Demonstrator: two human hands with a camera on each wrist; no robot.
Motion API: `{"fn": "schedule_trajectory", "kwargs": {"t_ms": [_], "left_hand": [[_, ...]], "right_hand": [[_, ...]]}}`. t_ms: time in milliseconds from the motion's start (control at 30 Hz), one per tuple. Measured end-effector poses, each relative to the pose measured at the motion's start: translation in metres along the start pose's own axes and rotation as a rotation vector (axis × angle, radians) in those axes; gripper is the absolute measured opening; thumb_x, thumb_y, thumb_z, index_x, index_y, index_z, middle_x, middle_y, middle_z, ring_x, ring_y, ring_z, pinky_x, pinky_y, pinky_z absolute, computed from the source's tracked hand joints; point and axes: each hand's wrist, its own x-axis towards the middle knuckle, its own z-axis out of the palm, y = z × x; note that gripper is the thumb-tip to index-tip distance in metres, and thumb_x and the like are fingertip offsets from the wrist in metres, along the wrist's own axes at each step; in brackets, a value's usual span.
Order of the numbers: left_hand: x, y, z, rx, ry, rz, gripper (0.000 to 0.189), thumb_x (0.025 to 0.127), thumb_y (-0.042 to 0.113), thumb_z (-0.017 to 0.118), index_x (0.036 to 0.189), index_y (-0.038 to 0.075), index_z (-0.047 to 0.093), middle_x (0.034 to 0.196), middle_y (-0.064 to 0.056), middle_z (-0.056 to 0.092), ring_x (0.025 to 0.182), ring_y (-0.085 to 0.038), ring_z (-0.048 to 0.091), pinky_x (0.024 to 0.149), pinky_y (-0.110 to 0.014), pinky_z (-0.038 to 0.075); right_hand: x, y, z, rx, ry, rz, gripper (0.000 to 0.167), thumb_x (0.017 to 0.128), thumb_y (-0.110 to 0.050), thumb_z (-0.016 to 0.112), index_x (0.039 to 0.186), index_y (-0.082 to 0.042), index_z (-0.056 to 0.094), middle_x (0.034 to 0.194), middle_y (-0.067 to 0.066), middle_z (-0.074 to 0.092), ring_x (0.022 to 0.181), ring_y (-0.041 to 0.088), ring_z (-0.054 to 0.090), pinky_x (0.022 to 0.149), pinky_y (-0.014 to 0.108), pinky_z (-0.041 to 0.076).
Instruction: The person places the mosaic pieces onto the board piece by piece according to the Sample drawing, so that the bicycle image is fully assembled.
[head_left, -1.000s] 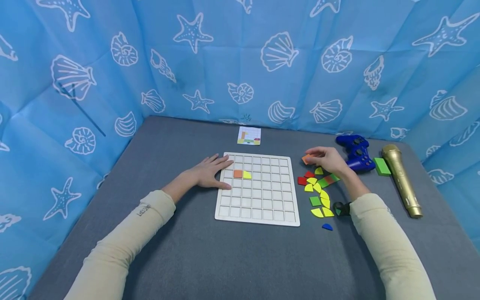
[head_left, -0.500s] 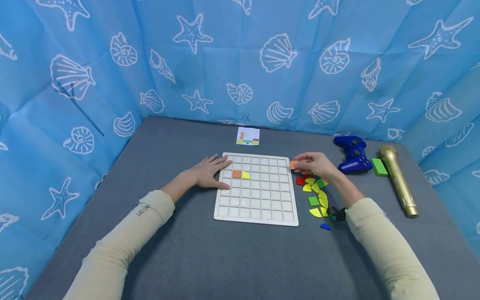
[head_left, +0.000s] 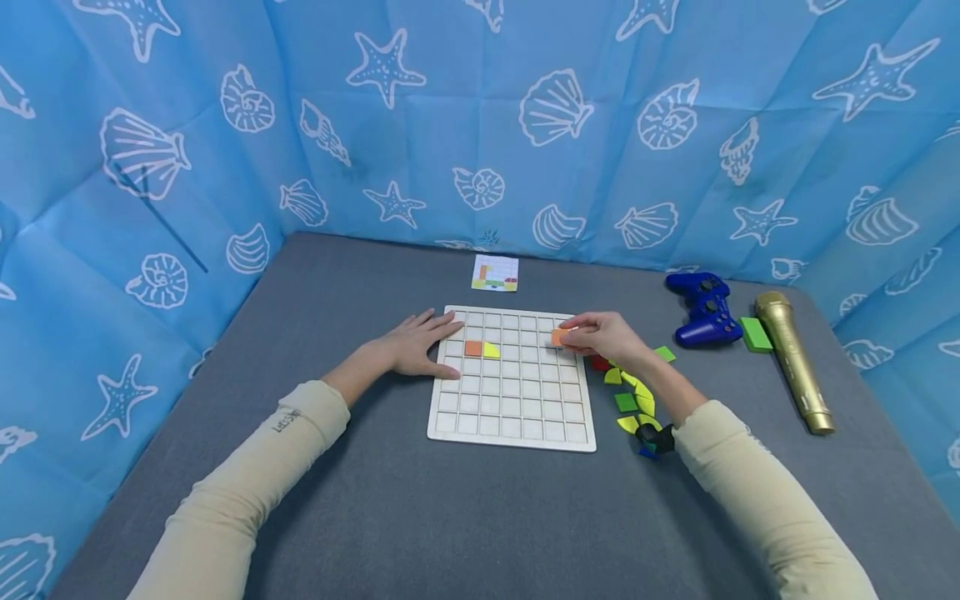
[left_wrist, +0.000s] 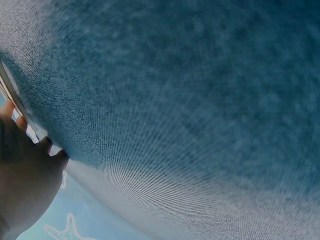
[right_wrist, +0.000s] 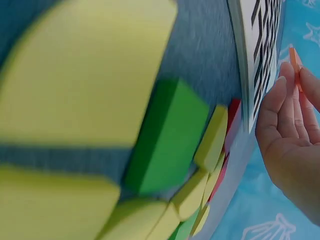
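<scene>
A white square grid board (head_left: 510, 408) lies on the grey table. My left hand (head_left: 411, 345) rests with spread, straight fingers on the board's left edge. Between thumb and fingers my right hand (head_left: 609, 338) pinches an orange square tile (head_left: 558, 337), over the board's upper right cells. In the right wrist view the orange tile (right_wrist: 295, 65) stands on edge at the fingertips. Another orange square tile (head_left: 473, 348) sits in a cell at the upper left, with a yellow quarter-round tile (head_left: 491, 350) directly to its right.
Right of the board lie several yellow tiles (head_left: 644, 403), a green square tile (head_left: 625, 402) and a red tile (head_left: 600, 363), partly behind my right arm. Further right are a blue game controller (head_left: 705, 310), a green block (head_left: 755, 335) and a gold microphone (head_left: 795, 362). A pattern card (head_left: 495, 273) lies behind the board.
My right hand has carried the orange tile leftward from above the loose tiles to over the board's upper right. The left hand has stayed in place.
</scene>
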Motion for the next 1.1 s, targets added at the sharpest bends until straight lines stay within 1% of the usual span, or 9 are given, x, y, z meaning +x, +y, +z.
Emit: {"fn": "schedule_trajectory", "kwargs": {"t_ms": [133, 233, 300, 500, 700, 833, 1033, 1100], "left_hand": [[0.0, -0.001, 0.001, -0.003, 0.0, 0.001, 0.094, 0.083, 0.07, 0.054, 0.155, 0.026, 0.012, 0.16, 0.002, 0.004, 0.144, -0.028, -0.003, 0.114, -0.049, 0.001], [0.001, -0.001, 0.001, -0.009, -0.002, 0.002, 0.095, 0.082, 0.07, 0.054, 0.155, 0.026, 0.012, 0.16, 0.002, 0.004, 0.144, -0.028, -0.003, 0.114, -0.049, 0.001], [0.001, -0.001, 0.001, -0.01, -0.003, 0.003, 0.095, 0.082, 0.07, 0.054, 0.155, 0.026, 0.012, 0.16, 0.002, 0.004, 0.144, -0.028, -0.003, 0.114, -0.049, 0.001], [0.001, -0.001, 0.001, -0.013, -0.003, 0.004, 0.096, 0.081, 0.071, 0.055, 0.155, 0.026, 0.013, 0.16, 0.002, 0.004, 0.144, -0.028, -0.004, 0.114, -0.049, 0.001], [0.002, 0.0, 0.0, -0.015, -0.002, 0.0, 0.096, 0.081, 0.071, 0.055, 0.155, 0.026, 0.013, 0.16, 0.002, 0.004, 0.144, -0.028, -0.003, 0.114, -0.048, 0.001], [0.001, 0.0, 0.0, -0.02, -0.004, 0.0, 0.096, 0.082, 0.071, 0.055, 0.155, 0.026, 0.013, 0.16, 0.002, 0.004, 0.144, -0.029, -0.003, 0.114, -0.049, 0.001], [0.001, 0.001, 0.0, -0.022, -0.011, -0.018, 0.096, 0.081, 0.071, 0.055, 0.155, 0.027, 0.012, 0.16, 0.003, 0.004, 0.144, -0.028, -0.004, 0.114, -0.049, 0.002], [0.001, 0.002, 0.001, -0.021, -0.012, -0.024, 0.096, 0.081, 0.072, 0.054, 0.155, 0.027, 0.012, 0.16, 0.003, 0.003, 0.144, -0.028, -0.004, 0.114, -0.049, 0.002]], "right_hand": [[0.001, -0.004, 0.011, -0.012, -0.002, 0.011, 0.036, 0.093, -0.015, 0.065, 0.124, 0.002, 0.059, 0.101, 0.012, 0.07, 0.092, 0.021, 0.067, 0.082, 0.035, 0.053], [0.001, -0.006, 0.019, -0.02, -0.014, 0.002, 0.035, 0.092, -0.014, 0.066, 0.122, 0.002, 0.061, 0.099, 0.011, 0.07, 0.089, 0.02, 0.068, 0.079, 0.033, 0.054], [0.001, -0.007, 0.024, -0.012, -0.038, -0.015, 0.035, 0.092, -0.011, 0.066, 0.123, 0.003, 0.06, 0.1, 0.013, 0.07, 0.09, 0.021, 0.068, 0.08, 0.034, 0.054], [0.002, -0.01, 0.037, 0.029, -0.102, -0.028, 0.034, 0.092, -0.009, 0.065, 0.123, 0.004, 0.059, 0.102, 0.014, 0.069, 0.092, 0.022, 0.067, 0.084, 0.036, 0.053], [0.003, -0.015, 0.051, 0.055, -0.169, -0.049, 0.032, 0.092, -0.007, 0.063, 0.122, 0.007, 0.059, 0.104, 0.018, 0.068, 0.093, 0.025, 0.067, 0.082, 0.037, 0.054], [0.005, -0.02, 0.062, 0.053, -0.182, -0.029, 0.032, 0.092, -0.007, 0.064, 0.12, 0.006, 0.061, 0.102, 0.017, 0.069, 0.091, 0.023, 0.068, 0.08, 0.035, 0.055], [0.007, -0.03, 0.079, 0.059, -0.153, 0.042, 0.027, 0.09, -0.009, 0.067, 0.115, 0.001, 0.065, 0.096, 0.012, 0.071, 0.086, 0.021, 0.069, 0.076, 0.033, 0.056], [0.008, -0.032, 0.083, 0.062, -0.15, 0.048, 0.026, 0.09, -0.008, 0.067, 0.114, 0.002, 0.065, 0.095, 0.012, 0.071, 0.085, 0.02, 0.069, 0.075, 0.033, 0.056]]}}
